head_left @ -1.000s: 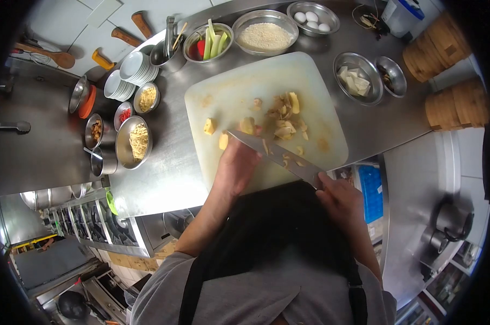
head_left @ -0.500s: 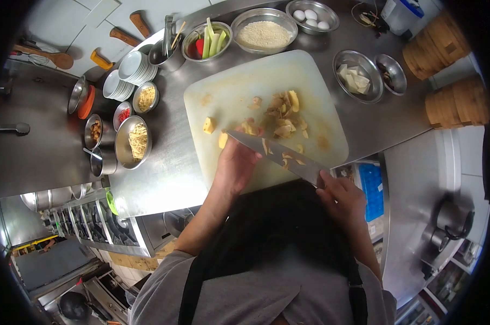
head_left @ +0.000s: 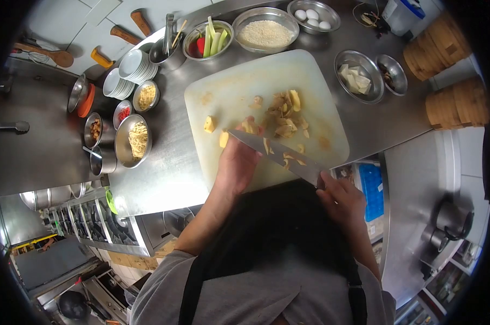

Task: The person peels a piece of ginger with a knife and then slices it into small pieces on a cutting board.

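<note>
My right hand (head_left: 342, 197) is wrapped around the handle of a broad kitchen knife (head_left: 288, 155), whose blade points up and left across the cutting board. Pale slivers cling to the blade. My left hand (head_left: 238, 162) is closed at the blade's tip, around a piece of ginger (head_left: 250, 125) that shows just past the blade; the fingers are partly hidden. Two cut ginger chunks (head_left: 209, 124) sit at the board's left. A heap of brown ginger peelings (head_left: 283, 111) lies right of my left hand, with a yellow ginger piece (head_left: 295, 101) beside it.
The white cutting board (head_left: 229, 89) rests on a steel counter (head_left: 164, 141). Behind it stand bowls of vegetables (head_left: 208, 40), pale grains (head_left: 265, 30) and eggs (head_left: 314, 16). Noodles (head_left: 139, 142) are at left, white slices (head_left: 354, 79) and bamboo steamers (head_left: 437, 43) at right.
</note>
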Tool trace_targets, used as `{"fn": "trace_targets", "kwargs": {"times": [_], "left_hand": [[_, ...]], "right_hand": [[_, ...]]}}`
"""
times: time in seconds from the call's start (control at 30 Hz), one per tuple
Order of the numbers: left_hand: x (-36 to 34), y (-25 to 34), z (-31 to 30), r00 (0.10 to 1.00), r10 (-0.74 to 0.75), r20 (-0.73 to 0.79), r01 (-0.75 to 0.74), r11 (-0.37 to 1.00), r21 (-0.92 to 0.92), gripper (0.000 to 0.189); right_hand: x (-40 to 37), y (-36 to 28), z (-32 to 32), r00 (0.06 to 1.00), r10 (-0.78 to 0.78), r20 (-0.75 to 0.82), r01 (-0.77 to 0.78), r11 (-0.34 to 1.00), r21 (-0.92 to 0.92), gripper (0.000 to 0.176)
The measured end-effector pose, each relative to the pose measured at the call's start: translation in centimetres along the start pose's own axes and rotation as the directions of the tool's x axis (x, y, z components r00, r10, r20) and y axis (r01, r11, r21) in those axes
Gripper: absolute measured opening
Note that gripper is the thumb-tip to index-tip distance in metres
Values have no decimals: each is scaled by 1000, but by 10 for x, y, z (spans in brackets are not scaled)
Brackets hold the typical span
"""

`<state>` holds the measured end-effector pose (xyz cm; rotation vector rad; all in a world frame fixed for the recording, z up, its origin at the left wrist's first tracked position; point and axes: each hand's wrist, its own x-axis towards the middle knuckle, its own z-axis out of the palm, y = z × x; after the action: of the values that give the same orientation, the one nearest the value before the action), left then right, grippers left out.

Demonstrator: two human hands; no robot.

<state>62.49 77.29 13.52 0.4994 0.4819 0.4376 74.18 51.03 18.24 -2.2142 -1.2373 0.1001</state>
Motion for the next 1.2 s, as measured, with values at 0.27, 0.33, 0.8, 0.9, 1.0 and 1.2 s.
{"fn": "trace_targets", "kwargs": {"times": [0.27,0.33,0.8,0.9,1.0,1.2], "left_hand": [[-1,-4,-7,999,4,49,-11,989,150,50],[-3,-3,-3,996,-11,83,-8,973,230,50],[3,-8,-14,989,99,109,-125,955,270,35],[-2,-19,-12,987,64,147,-104,953,286,32],[-7,-19,1,988,45,149,-95,933,346,32],[2,-8,-13,993,101,55,-113,937,331,33]], "right_hand": [[4,-1,5,1000,15,-2,-15,996,93,42],[5,-2,7,1000,24,-3,-23,989,144,42],[7,-2,8,998,58,9,-59,981,184,37],[16,-3,16,997,82,13,-83,977,196,36],[25,2,20,993,117,-8,-111,960,256,36],[12,8,6,995,97,-14,-92,974,207,37]]}}
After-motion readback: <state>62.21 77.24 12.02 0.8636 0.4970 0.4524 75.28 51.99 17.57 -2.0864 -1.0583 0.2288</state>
